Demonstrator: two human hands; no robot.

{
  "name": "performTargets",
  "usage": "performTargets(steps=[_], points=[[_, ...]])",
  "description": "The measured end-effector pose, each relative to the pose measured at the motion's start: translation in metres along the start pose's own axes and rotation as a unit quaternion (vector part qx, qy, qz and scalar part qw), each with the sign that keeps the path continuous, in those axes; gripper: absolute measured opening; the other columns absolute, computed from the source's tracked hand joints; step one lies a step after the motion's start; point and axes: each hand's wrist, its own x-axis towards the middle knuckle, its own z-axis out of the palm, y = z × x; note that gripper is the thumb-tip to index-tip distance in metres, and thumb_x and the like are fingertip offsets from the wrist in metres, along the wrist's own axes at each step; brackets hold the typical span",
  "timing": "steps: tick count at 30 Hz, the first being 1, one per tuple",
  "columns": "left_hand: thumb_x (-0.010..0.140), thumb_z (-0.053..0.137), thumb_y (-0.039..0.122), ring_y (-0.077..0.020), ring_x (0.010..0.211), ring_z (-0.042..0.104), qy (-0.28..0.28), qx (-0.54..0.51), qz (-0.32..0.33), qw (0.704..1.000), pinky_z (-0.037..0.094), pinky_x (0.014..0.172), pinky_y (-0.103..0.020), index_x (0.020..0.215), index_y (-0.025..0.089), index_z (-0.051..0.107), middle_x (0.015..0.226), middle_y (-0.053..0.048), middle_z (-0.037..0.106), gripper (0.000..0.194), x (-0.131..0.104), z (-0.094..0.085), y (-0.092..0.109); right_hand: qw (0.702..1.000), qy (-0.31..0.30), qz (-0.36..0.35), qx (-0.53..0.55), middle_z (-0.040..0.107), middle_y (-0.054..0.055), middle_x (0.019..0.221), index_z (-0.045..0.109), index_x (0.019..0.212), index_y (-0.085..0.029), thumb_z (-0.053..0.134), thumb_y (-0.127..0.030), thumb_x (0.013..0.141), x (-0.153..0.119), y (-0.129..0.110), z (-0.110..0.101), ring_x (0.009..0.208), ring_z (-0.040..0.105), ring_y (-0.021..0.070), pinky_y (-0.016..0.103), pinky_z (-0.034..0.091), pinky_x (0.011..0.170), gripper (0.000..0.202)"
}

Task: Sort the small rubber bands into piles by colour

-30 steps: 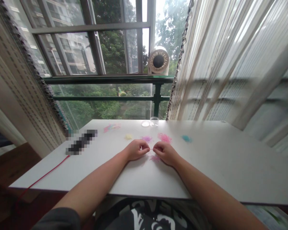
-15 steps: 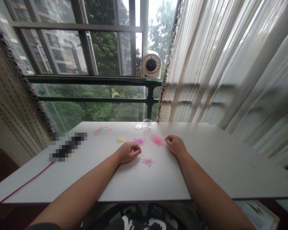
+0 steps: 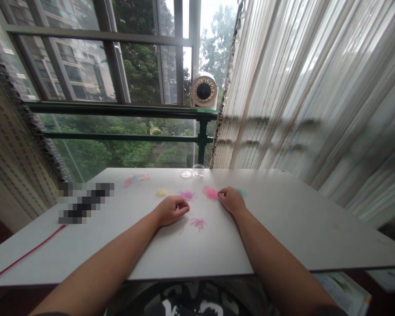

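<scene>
My right hand rests at the right edge of a bright pink pile of thin rubber bands, its thumb and forefinger pinched together against it. Whatever lies between those fingertips is too small to make out. Beyond the right hand, a blue-green pile is partly hidden. My left hand lies on its side with fingers curled and thumb meeting the forefinger; its contents cannot be seen. Behind it sits a purple pile. A loose pink-purple pile spreads nearer to me, between the forearms.
On the white table are a yellow pile, a mixed-colour pile, a clear round container and its lid-like disc. A blurred-out dark object with a red cord lies left. A fan stands by the window.
My right hand has shifted slightly left onto the edge of the bright pink pile, and the blue-green pile shows behind it. The left hand keeps nearly the same pose. The view has turned slightly right.
</scene>
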Motion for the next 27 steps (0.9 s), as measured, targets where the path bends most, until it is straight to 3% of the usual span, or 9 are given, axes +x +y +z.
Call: performTargets(steps=[8,13,19,24,27], points=[[0.077,0.055,0.030,-0.0109,0.061,0.050,0.003,0.000,0.005,1.000,0.038,0.059,-0.022,0.073,0.015,0.067,0.066,-0.001,0.062,0.020,0.000,0.000,-0.002,0.998,0.034,0.017,0.045,0.068,0.006,0.074,0.074,0.075,-0.020,0.055,-0.021,0.073,0.001,0.010,-0.001,0.071,0.059,0.0174,0.026,0.041,0.067,0.019],[0.078,0.054,0.031,-0.0111,0.062,0.050,0.004,-0.001,0.002,1.000,0.038,0.059,-0.022,0.074,0.015,0.067,0.067,-0.002,0.062,0.021,0.000,-0.001,-0.002,0.990,0.078,0.048,0.105,0.070,0.007,0.081,0.071,0.080,-0.018,0.045,-0.023,0.077,0.003,0.016,-0.003,0.078,0.061,0.0198,0.028,0.043,0.069,0.027],[0.077,0.054,0.031,-0.0111,0.062,0.051,0.006,0.001,0.001,1.000,0.039,0.060,-0.021,0.074,0.015,0.067,0.067,-0.002,0.062,0.021,0.000,-0.001,-0.001,0.976,0.114,0.073,0.172,0.063,0.005,0.062,0.066,0.084,-0.013,0.036,-0.026,0.078,0.004,0.014,-0.006,0.057,0.056,0.0166,0.025,0.041,0.055,0.033],[0.078,0.054,0.033,-0.0112,0.061,0.050,0.016,-0.005,-0.009,1.000,0.039,0.059,-0.021,0.075,0.014,0.067,0.067,-0.002,0.063,0.024,0.001,-0.003,-0.005,0.970,0.107,0.061,0.208,0.059,0.003,0.057,0.063,0.084,-0.012,0.037,-0.027,0.078,0.002,0.005,-0.007,0.052,0.052,0.0151,0.024,0.039,0.052,0.031],[0.081,0.050,0.035,-0.0106,0.060,0.050,0.040,-0.015,-0.023,0.999,0.039,0.058,-0.021,0.078,0.014,0.067,0.069,-0.003,0.064,0.027,0.001,-0.009,-0.012,0.973,0.061,0.024,0.219,0.057,0.002,0.056,0.062,0.077,-0.013,0.041,-0.031,0.079,-0.006,-0.008,-0.003,0.052,0.051,0.0142,0.024,0.038,0.052,0.028]])
